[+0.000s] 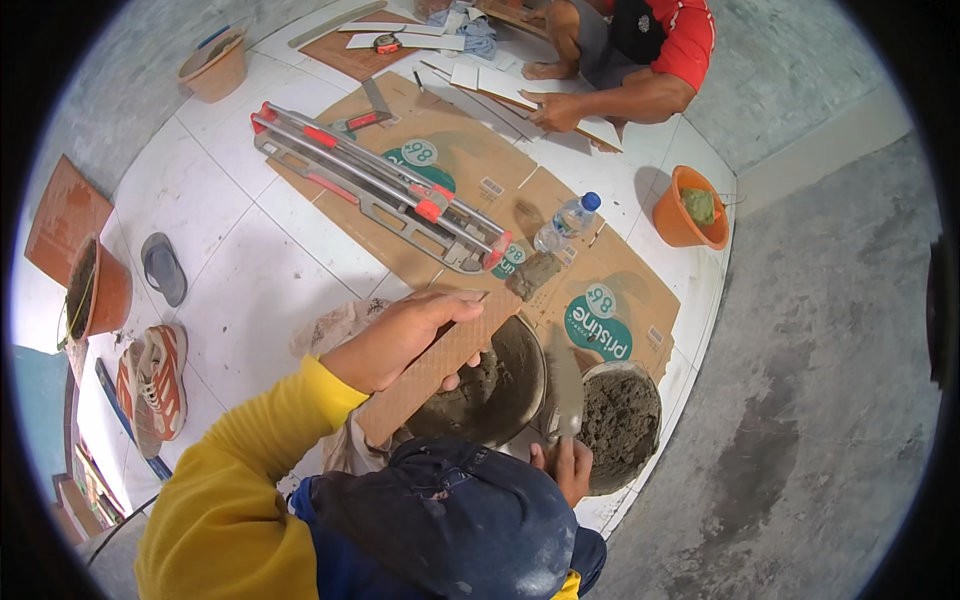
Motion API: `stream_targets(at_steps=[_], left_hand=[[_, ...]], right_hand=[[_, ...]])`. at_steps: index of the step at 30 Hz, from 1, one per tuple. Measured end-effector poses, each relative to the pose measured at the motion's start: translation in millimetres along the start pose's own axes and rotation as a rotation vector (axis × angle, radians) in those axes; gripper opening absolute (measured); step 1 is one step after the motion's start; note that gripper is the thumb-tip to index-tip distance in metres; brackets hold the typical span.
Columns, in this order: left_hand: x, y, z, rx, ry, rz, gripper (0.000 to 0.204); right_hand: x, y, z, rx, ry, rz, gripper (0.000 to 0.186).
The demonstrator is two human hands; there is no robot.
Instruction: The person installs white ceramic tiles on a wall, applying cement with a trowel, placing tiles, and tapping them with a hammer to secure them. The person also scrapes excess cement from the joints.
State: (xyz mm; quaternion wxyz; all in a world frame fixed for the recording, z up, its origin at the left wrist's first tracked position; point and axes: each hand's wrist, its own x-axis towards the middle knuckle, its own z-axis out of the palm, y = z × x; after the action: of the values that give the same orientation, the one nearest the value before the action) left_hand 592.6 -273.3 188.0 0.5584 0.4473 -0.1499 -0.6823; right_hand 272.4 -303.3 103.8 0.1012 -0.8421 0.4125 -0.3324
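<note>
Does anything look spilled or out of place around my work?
Possibly: a grey, mortar-like lump shows at the far end of the tile strip in your left hand, perhaps dropped on the cardboard. At right, a blotch looks damp, darker than the grey concrete around it.

The bowl (pixel 530 350) is partly covered by the tile strip (pixel 435 370), the trowel (pixel 567 385) is hidden at its handle by the right grip (pixel 568 470), and the co-worker (pixel 685 50) is cut off above.
</note>
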Motion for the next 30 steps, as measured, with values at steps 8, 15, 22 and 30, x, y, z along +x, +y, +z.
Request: stream_targets(at_steps=[8, 15, 22, 30], left_hand=[[34.4, -17.2, 1.0, -0.281, -0.070, -0.103, 0.040], [37.5, -14.0, -16.7, -0.149, -0.049, -0.043, 0.037], [37.2, -10.5, -13.2, -0.245, -0.069, 0.059, 0.038], [39.2, -11.7, -7.8, -0.193, -0.084, 0.095, 0.041]], right_hand=[[28.7, -19.5, 26.8, 0.256, -0.017, 0.034, 0.037], [7.9, -12.7, 42.0, 0.123, 0.045, -0.045, 0.041], [29.8, -20.3, -6.2, 0.148, -0.118, 0.127, 0.041], [55.6, -27.1, -17.7, 0.143, -0.181, -0.015, 0.041]])
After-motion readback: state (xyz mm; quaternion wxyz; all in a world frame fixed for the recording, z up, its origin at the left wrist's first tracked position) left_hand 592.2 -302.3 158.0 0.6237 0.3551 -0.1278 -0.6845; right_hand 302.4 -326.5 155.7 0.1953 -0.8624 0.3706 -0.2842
